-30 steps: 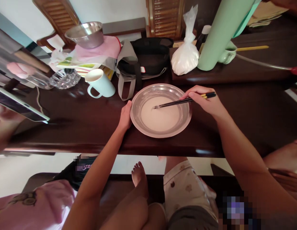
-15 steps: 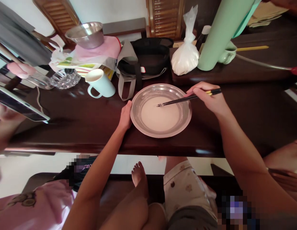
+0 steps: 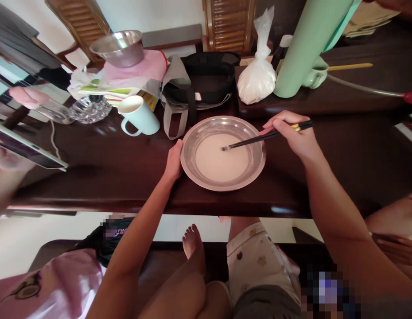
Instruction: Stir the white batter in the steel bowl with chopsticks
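A round steel basin [image 3: 223,186] stands on the dark wooden table, holding a pale, milky batter [image 3: 222,166]. My left hand [image 3: 174,160] is closed on the basin's left rim; its fingertips are hidden beneath the edge. In my right hand [image 3: 292,132] is a pair of black chopsticks [image 3: 249,141] with gold bands near the top. Their whitened tips touch or hover just over the batter, near the middle; I cannot tell which. The right hand itself is above and beyond the basin's right rim.
Behind the basin are a grey-black bag [image 3: 206,84], a tied bag of white powder [image 3: 257,84] and a tall green cylinder [image 3: 302,53]. A light blue mug [image 3: 142,117] and a glass dish [image 3: 91,109] stand to the left. Another person's hand holds a tablet [image 3: 29,146] at far left.
My right hand has shifted a little right and away, drawing the chopstick tips rightward across the batter. My left hand and the basin stay put. In the background at upper left, a grey-clothed figure moves.
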### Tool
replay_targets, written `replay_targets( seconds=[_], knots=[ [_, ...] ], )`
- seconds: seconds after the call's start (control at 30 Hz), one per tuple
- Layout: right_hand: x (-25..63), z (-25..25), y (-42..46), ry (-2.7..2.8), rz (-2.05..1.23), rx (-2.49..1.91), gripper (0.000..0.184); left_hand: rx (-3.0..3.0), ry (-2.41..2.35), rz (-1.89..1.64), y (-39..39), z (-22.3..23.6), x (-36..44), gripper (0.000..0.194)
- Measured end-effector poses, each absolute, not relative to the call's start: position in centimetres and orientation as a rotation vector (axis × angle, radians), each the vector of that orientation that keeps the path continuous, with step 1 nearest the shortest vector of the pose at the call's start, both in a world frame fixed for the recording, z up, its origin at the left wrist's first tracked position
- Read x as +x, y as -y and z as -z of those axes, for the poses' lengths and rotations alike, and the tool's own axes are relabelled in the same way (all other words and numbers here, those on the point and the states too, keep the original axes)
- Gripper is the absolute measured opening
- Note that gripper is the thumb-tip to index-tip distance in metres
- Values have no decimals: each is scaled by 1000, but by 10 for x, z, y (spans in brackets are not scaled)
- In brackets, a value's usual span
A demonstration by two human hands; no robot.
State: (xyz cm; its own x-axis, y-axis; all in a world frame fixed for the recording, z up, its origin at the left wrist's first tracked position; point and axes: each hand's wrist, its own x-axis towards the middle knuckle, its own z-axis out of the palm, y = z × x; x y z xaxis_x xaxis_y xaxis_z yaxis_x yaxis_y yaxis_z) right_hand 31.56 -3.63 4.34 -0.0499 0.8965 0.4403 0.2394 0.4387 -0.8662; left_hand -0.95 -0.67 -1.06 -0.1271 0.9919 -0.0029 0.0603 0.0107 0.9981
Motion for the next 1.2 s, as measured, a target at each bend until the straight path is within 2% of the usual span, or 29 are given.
replay_targets(
  seconds=[0.17,0.3,0.4,0.6,0.73,0.83,0.93,1.07,1.2],
  knots=[
    [313,-42,38,1562,-904,-964,22,1166,-1360,-1266,8,7,-7,44],
    [306,-46,41,1726,-812,-1061,18,1177,-1369,-1268,7,9,-9,42],
    [314,-44,37,1604,-763,-1035,19,1190,-1370,-1268,6,13,-11,42],
    [313,-42,38,1557,-932,-962,23,1201,-1365,-1261,6,13,-12,43],
    [303,-46,42,1741,-825,-1040,19,1181,-1367,-1265,7,10,-10,42],
    [312,-44,38,1631,-767,-1014,17,1196,-1376,-1265,8,8,-9,42],
    [322,-41,34,1502,-812,-943,21,1209,-1392,-1255,8,7,-9,43],
    [314,-42,38,1602,-931,-942,24,1212,-1372,-1252,8,7,-8,44],
    [305,-47,41,1776,-787,-1051,21,1199,-1359,-1261,7,9,-9,44]
  ],
)
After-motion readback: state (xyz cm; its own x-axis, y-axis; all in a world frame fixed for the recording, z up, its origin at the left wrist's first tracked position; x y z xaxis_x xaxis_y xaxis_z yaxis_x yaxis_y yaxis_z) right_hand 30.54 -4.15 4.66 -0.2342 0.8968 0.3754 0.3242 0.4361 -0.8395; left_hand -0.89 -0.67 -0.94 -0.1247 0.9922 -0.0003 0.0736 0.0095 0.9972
